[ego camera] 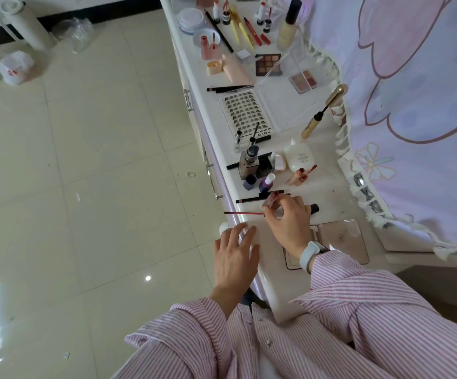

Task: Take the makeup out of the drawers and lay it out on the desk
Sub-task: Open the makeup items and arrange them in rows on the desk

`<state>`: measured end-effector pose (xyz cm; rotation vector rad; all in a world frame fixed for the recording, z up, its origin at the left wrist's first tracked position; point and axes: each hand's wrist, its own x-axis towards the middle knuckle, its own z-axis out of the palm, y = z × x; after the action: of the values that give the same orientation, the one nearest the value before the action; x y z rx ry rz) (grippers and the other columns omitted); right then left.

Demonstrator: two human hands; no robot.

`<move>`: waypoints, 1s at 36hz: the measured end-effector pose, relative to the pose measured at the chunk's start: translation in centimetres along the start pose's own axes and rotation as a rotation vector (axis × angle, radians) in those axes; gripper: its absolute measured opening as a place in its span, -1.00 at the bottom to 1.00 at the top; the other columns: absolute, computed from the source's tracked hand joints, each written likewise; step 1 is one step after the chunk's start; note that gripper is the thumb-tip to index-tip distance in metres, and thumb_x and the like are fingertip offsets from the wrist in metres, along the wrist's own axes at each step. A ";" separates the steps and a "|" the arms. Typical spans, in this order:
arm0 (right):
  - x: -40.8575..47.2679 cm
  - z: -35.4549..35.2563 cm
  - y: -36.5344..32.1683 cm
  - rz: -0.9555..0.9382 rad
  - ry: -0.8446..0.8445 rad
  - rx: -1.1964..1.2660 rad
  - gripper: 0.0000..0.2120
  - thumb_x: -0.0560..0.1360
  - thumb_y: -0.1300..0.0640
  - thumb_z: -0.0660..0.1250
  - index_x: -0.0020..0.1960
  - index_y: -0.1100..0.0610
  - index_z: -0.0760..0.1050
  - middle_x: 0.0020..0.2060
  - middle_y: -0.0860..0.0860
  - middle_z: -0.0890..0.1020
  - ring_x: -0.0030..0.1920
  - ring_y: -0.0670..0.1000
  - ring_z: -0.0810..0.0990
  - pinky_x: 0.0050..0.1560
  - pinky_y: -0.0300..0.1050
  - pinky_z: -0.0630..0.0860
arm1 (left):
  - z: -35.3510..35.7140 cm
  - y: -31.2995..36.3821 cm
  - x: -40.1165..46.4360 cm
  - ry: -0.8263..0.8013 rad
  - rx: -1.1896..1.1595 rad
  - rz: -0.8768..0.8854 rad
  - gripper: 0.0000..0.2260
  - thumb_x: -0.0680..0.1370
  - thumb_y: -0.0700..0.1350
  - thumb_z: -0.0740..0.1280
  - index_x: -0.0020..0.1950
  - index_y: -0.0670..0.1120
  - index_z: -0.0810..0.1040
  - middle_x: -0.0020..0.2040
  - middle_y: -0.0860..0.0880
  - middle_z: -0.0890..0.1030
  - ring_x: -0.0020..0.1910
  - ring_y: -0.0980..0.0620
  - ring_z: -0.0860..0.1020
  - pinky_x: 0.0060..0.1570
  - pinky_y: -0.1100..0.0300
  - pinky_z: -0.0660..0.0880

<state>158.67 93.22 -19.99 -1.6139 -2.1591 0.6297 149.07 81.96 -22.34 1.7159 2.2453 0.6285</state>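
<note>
My right hand (287, 222) is over the near end of the white desk (328, 198). Its fingers are curled and pinch a small clear lip gloss tube (271, 200) with a dark cap. A thin red pencil (243, 213) lies just left of that hand, its tip past the desk edge. My left hand (235, 253) rests flat with straight fingers on the desk's front edge. Further along the desk lie several makeup items: a lash tray (246, 112), an eyeshadow palette (267, 64), a foundation bottle (288, 26), a gold mascara (324, 110).
A tinted compact (342, 239) lies open beside my right wrist. Drawer handles (213, 184) run along the desk front on the left. A pink and lilac cloth (418, 91) hangs at the right. On the tiled floor at far left lie bags and a white cylinder (25, 26).
</note>
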 end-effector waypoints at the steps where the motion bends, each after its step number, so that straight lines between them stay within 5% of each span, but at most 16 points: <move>1: 0.0 0.0 0.0 0.001 0.000 0.001 -0.89 0.45 0.09 0.38 -0.13 0.13 0.54 -0.24 -0.05 0.61 -0.11 0.02 0.46 -0.09 -0.11 0.18 | 0.0 0.0 0.0 -0.005 0.002 -0.001 -0.66 0.46 0.01 0.16 0.14 -0.03 0.57 0.12 -0.02 0.59 0.03 -0.04 0.54 -0.09 0.11 0.49; 7: 0.0 -0.4 -0.1 0.032 -0.013 0.034 -0.82 0.46 0.01 0.35 -0.04 0.12 0.53 -0.19 -0.05 0.59 -0.06 -0.01 0.44 -0.05 -0.11 0.21 | 0.1 -0.1 0.1 -0.019 -0.009 -0.002 -0.67 0.46 0.01 0.18 0.13 -0.03 0.57 0.12 -0.02 0.59 0.03 -0.05 0.54 -0.10 0.10 0.49; 10: -0.3 -1.4 -0.1 -0.013 -0.042 0.042 -0.67 0.41 -0.07 0.16 -0.02 0.14 0.51 -0.16 -0.02 0.56 -0.06 -0.01 0.42 -0.05 -0.11 0.21 | 0.1 -0.2 0.1 -0.014 -0.012 -0.004 -0.68 0.45 0.01 0.19 0.13 -0.03 0.56 0.11 -0.01 0.59 0.03 -0.03 0.50 -0.12 0.10 0.49; 15: 0.4 -4.2 1.4 -0.166 -0.002 -0.174 -0.68 0.38 0.12 0.06 -0.09 0.19 0.55 -0.15 0.06 0.58 -0.06 0.14 0.51 -0.09 -0.05 0.28 | -0.3 0.0 0.2 -0.039 -0.016 -0.016 -0.67 0.45 0.02 0.18 0.12 -0.03 0.58 0.10 -0.01 0.60 0.01 -0.06 0.55 -0.12 0.08 0.50; 20: 2.6 -7.2 2.2 -0.137 -0.353 -0.564 -0.63 0.45 0.17 0.22 0.25 0.05 0.44 0.19 -0.02 0.48 0.26 0.04 0.33 0.14 -0.02 0.21 | -0.7 0.2 0.3 -0.069 -0.019 -0.029 -0.68 0.46 0.01 0.19 0.12 -0.04 0.59 0.11 -0.02 0.59 0.02 -0.07 0.56 -0.12 0.06 0.50; 24: 3.4 -7.5 2.3 -0.132 -0.567 -0.745 -0.58 0.43 0.18 0.21 0.28 0.03 0.35 0.21 0.01 0.42 0.24 0.05 0.32 0.16 0.01 0.25 | -0.7 0.3 0.4 -0.057 -0.015 -0.026 -0.71 0.39 -0.07 0.36 0.10 -0.06 0.61 0.08 -0.04 0.60 0.00 -0.09 0.57 -0.13 0.05 0.51; 30: 3.4 -7.1 2.4 -0.208 -0.532 -0.804 -0.74 0.49 0.21 0.19 0.17 0.07 0.40 0.12 0.03 0.44 0.18 0.06 0.35 0.07 -0.02 0.28 | -0.8 0.6 0.5 -0.067 0.007 -0.021 -0.65 0.32 -0.13 0.52 0.08 -0.07 0.61 0.06 -0.06 0.61 -0.01 -0.12 0.58 -0.13 0.05 0.52; 36: 3.4 -8.4 2.1 -0.251 -0.495 -0.810 -0.77 0.54 0.10 0.15 0.18 0.06 0.41 0.08 -0.02 0.46 0.16 0.03 0.36 0.03 -0.06 0.26 | -0.9 0.6 0.7 -0.059 -0.042 -0.031 -0.71 0.36 -0.10 0.48 0.06 -0.07 0.62 0.03 -0.04 0.63 -0.03 -0.12 0.59 -0.14 0.03 0.53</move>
<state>164.01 98.07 -14.06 -1.5799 -3.2054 0.0471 148.98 82.57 -21.21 1.6549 2.1987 0.6050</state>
